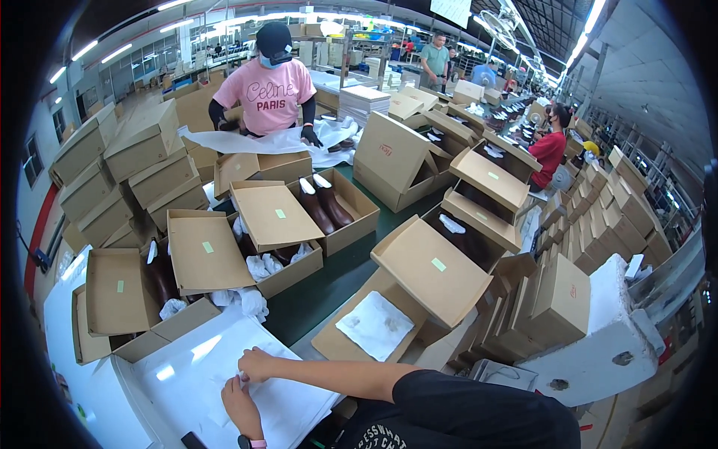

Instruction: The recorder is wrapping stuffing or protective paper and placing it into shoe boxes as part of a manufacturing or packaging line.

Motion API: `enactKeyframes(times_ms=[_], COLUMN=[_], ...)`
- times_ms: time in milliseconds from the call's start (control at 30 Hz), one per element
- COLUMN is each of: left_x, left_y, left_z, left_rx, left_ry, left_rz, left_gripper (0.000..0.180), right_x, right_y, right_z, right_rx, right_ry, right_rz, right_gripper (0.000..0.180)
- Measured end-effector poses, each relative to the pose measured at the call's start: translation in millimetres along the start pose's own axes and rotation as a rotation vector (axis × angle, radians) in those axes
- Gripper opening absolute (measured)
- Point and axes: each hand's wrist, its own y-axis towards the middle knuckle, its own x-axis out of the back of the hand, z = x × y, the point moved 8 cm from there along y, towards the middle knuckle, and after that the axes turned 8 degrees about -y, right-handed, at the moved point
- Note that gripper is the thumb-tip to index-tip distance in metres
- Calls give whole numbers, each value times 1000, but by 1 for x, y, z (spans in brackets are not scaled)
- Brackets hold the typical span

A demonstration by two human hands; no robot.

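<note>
My left hand (241,408), with a dark watch at its wrist, and my right hand (256,365) meet low over a white table top. The fingers of both are closed in a pinch, close together. A bit of something pale shows between them, too small to make out. Beneath them lie white paper sheets (299,383), loosely stacked. Just beyond sits an open shoe box (176,323) with crumpled white tissue (241,301) at its corner and a dark brown boot (160,277) inside. To the right, a white sheet with grey smudges (375,326) rests in another open box.
Open cartons with tilted lids (202,251) crowd the green conveyor belt (307,303); one holds brown boots (334,203). Boxes are stacked at left (153,150) and right (557,295). Across the belt a person in pink (271,97) handles white wrapping (258,141). Someone in red (551,150) works further right.
</note>
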Motion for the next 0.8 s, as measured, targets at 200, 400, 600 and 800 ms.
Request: enactKeyframes(times_ms=[200, 400, 600, 800], left_x=[-5, -14, -4, -10], left_y=[27, 45, 32, 55], left_z=[60, 66, 32, 68], left_rx=[33, 121, 40, 163], left_ry=[-71, -130, -40, -72], left_rz=[63, 110, -4, 55], left_gripper=[28, 24, 30, 23], right_x=[13, -6, -9, 6], right_y=[-25, -15, 31, 52], right_z=[38, 14, -7, -10], right_rx=[192, 230, 38, -2], right_ry=[-193, -10, 46, 101], right_rz=[-450, -489, -102, 83], right_gripper=[51, 53, 34, 36])
